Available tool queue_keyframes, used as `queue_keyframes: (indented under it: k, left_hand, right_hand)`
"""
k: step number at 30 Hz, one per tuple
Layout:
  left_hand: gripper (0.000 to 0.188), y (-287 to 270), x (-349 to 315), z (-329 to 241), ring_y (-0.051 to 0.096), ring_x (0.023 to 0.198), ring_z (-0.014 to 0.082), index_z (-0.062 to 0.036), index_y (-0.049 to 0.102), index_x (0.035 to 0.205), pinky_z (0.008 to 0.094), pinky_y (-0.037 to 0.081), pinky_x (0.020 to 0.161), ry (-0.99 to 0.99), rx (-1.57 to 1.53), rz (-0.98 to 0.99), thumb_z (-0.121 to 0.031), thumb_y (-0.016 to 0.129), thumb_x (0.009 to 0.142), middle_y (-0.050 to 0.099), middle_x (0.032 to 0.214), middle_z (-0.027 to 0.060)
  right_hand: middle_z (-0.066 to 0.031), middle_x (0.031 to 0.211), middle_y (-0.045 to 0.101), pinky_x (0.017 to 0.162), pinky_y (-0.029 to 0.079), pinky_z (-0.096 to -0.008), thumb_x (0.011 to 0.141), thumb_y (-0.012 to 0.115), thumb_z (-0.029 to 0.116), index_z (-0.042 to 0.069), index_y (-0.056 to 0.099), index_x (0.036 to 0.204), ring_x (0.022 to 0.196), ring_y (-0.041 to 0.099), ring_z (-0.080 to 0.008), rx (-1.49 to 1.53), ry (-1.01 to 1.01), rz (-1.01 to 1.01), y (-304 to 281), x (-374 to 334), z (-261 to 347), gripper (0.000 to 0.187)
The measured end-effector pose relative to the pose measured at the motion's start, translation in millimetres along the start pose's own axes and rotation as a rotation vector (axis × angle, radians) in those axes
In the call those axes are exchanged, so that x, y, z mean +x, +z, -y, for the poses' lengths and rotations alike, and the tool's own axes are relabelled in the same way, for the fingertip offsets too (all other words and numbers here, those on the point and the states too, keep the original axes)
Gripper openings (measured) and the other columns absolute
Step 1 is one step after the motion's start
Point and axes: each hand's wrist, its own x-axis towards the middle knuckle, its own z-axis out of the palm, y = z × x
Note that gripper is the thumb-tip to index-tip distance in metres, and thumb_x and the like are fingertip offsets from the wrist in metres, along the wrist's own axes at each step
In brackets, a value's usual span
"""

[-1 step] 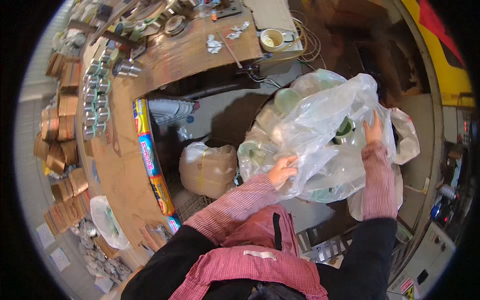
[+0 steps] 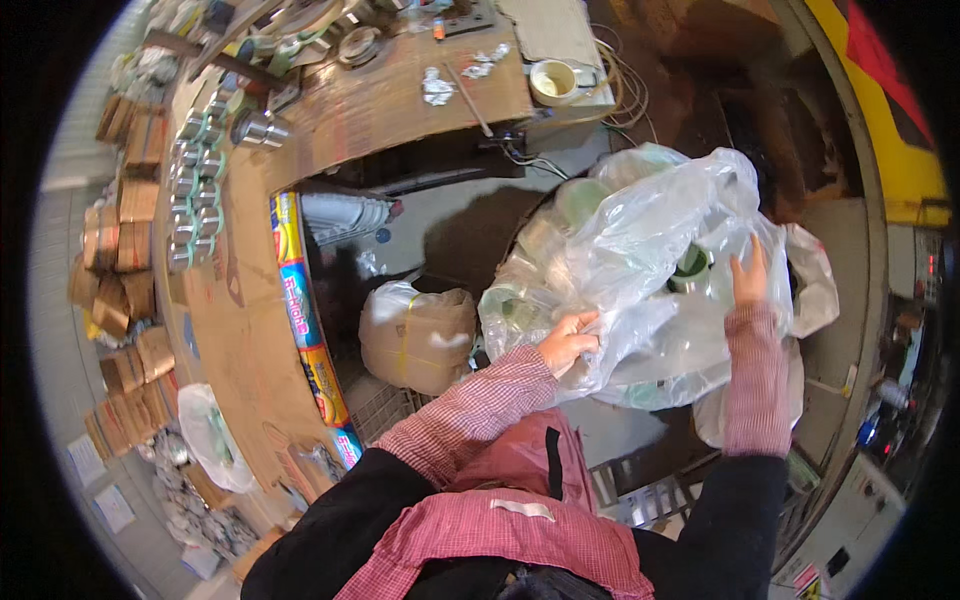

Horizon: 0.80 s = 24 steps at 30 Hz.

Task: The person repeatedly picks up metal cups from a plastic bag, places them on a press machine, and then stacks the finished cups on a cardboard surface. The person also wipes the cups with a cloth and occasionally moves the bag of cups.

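A large clear plastic bag (image 2: 640, 230) stands right of centre, its film crumpled and gathered. Pale green and clear round cup-like pieces show through it. A dark green cup-shaped piece (image 2: 691, 268) shows in a gap of the film between my hands. My left hand (image 2: 570, 343) is closed on a fold of the film at the near-left side of the bag. At the right side, my right hand (image 2: 749, 272) lies against the film with its fingers stretched and apart; some fingertips are hard to make out in the plastic.
A brown wrapped bundle (image 2: 418, 335) sits left of the bag. Further left, a cardboard-covered bench (image 2: 240, 340) carries rows of metal cups (image 2: 197, 185). A cream mug (image 2: 552, 82) stands at the far bench edge beside coiled cables (image 2: 630, 90). A white sack (image 2: 812, 280) lies right of the bag.
The view has shifted slightly. My left hand stays on the same fold of film, and my right hand stays at the bag's right side with little movement.
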Motion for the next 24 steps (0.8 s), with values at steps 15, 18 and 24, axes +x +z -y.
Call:
queue_keyframes:
  k: [15,18,24]
  left_hand:
    - [0.049,-109.0,-40.4,-67.0,0.058,0.105,0.0154,-0.0117,0.055,0.139,0.0331,0.049,0.091,0.358,0.8,-0.408,-0.009,0.064,0.091,0.06,0.11,0.0029]
    - [0.041,-111.8,-77.0,-75.2,0.057,0.107,0.0134,-0.0073,0.06,0.134,0.0314,0.049,0.095,0.531,0.912,-0.536,-0.007,0.063,0.092,0.06,0.109,0.003]
    - [0.03,-143.3,-162.4,-85.0,0.061,0.094,0.0121,-0.0017,0.064,0.124,0.0284,0.05,0.089,0.445,0.577,-0.689,-0.008,0.061,0.095,0.067,0.105,0.0024]
  right_hand:
    - [-0.0188,0.112,0.07,0.093,0.053,-0.0415,0.093,0.058,0.019,0.003,0.069,0.115,0.108,0.066,-0.0365,0.534,-0.989,1.638,-32.3,-308.6,281.6,0.029]
    - [-0.0207,0.116,0.068,0.094,0.052,-0.0433,0.094,0.052,0.024,0.003,0.067,0.119,0.111,0.065,-0.0379,0.43,-1.06,1.626,-30.8,-303.5,298.2,0.035]
    - [-0.0221,0.104,0.071,0.084,0.055,-0.0472,0.101,0.05,0.04,0.006,0.066,0.113,0.1,0.069,-0.039,0.489,-1.05,1.476,-12.3,-292.9,365.1,0.039]
